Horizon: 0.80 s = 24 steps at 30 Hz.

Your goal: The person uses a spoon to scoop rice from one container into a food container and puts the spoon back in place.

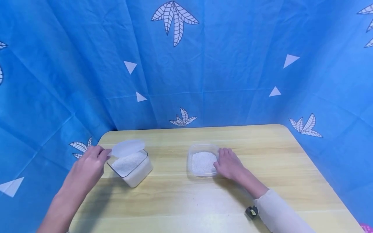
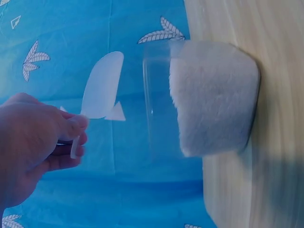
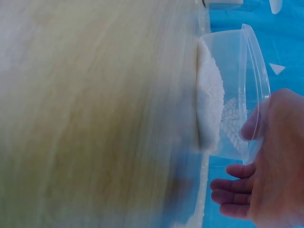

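My left hand (image 1: 88, 166) pinches a translucent white scoop (image 2: 102, 88) by its handle. The scoop hovers above a clear square canister (image 1: 141, 173), apart from its rim in the left wrist view. White grains (image 1: 129, 163) fill much of that canister. Whether the scoop holds any grains cannot be seen. To the right stands a shallow clear plastic tub (image 3: 254, 61) with a lower heap of white grains (image 1: 204, 161). My right hand (image 1: 230, 165) grips the tub's right rim, thumb over the edge and the other fingers outside it.
Both containers stand on a light wood-grain table (image 1: 180, 200). A blue curtain (image 1: 221, 64) with white leaf prints surrounds the table's back and sides. A small black object (image 1: 252, 212) is beside the right sleeve (image 1: 279, 210).
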Motion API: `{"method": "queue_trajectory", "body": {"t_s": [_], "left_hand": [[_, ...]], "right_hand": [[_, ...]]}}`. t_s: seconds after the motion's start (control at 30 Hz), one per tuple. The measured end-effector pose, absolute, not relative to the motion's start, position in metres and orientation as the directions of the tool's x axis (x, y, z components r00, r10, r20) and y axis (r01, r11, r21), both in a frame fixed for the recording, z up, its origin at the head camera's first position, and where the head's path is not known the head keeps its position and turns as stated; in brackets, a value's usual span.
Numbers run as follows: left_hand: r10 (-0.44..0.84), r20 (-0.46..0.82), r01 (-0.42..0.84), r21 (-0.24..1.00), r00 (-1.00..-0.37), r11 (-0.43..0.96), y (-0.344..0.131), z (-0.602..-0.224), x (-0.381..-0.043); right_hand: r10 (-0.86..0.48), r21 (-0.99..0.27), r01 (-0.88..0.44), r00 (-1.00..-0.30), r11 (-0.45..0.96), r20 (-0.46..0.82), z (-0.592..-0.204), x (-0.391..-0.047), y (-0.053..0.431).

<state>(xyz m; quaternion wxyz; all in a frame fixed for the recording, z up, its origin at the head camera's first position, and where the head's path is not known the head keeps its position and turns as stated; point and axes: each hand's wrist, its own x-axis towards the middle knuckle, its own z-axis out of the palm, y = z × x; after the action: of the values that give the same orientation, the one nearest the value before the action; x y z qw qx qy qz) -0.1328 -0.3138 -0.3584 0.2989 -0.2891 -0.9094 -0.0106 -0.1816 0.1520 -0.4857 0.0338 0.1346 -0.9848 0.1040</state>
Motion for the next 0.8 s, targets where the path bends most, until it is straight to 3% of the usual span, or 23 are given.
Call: {"method": "queue_trajectory", "body": {"t_s": [0.5, 0.8], "left_hand": [[0.529, 0.493, 0.544, -0.127, -0.691, 0.829, -0.334, -0.353, -0.129], [0.546, 0.364, 0.547, -0.110, -0.755, 0.830, -0.338, -0.345, -0.140]], "right_hand": [[-0.280, -0.183, -0.293, -0.955, 0.938, 0.097, -0.485, -0.182, 0.151], [-0.290, -0.168, -0.302, -0.953, 0.938, 0.091, -0.485, -0.183, 0.153]]}}
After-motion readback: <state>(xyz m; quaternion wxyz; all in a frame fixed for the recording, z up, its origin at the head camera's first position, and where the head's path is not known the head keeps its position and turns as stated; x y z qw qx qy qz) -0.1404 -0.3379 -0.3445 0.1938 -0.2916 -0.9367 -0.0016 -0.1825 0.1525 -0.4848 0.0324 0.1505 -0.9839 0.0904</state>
